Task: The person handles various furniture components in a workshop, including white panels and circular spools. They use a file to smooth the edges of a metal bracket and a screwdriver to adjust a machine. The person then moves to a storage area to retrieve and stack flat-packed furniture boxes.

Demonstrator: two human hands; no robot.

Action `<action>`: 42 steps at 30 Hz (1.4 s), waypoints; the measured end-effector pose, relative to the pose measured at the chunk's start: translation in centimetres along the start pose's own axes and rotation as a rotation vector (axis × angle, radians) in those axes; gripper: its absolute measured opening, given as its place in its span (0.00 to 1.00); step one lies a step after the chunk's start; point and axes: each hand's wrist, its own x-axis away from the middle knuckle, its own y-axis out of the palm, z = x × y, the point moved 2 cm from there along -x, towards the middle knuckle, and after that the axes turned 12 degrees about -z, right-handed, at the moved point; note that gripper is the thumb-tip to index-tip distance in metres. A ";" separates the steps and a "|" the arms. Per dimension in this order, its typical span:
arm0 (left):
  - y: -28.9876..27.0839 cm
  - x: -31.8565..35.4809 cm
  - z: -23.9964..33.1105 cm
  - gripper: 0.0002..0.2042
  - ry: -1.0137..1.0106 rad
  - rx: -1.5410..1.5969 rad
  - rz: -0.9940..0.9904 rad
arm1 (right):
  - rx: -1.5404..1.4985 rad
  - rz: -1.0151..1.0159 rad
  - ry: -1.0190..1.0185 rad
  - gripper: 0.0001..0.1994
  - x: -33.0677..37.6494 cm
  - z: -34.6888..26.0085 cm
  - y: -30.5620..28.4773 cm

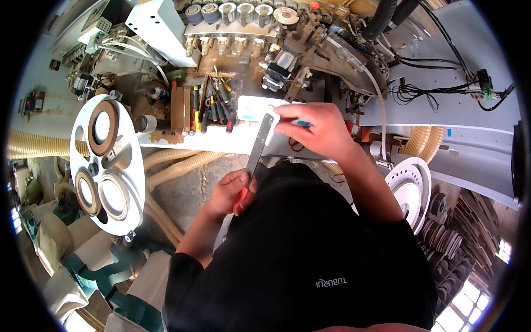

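Head view: flat, dark, red-handled tool (258,150)

A white plate (106,166) with cut-out openings stands at the left of the frame, bearing brown-edged rolls (114,130). A cream ribbed hose (47,145) runs in behind it from the left edge. In the upper left is a pale metal box (160,33); along the top, right of it, sit a row of round dials (244,12) and, below them, brass-coloured fittings (223,45). Hand tools (214,105) lie heaped at upper centre. Black cables (425,90) hang tangled at upper right. Lower right shows a white reel (406,199) and stacked rolls (442,240); lower left, a dark green frame (105,279)
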 end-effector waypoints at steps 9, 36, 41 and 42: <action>0.5 0.1 0.1 0.20 -0.072 -0.027 0.049 | 0.299 -0.003 -0.043 0.05 0.2 0.3 0.5; 2.2 -1.4 1.5 0.12 -0.089 -0.807 0.260 | -0.231 0.003 0.229 0.12 2.8 1.1 0.7; 2.4 -1.3 1.9 0.10 -0.091 -1.017 0.305 | -0.079 0.000 0.261 0.11 2.8 1.1 0.0; 2.6 -1.4 1.9 0.10 -0.092 -0.977 0.297 | -0.126 0.023 0.253 0.11 2.8 1.2 0.0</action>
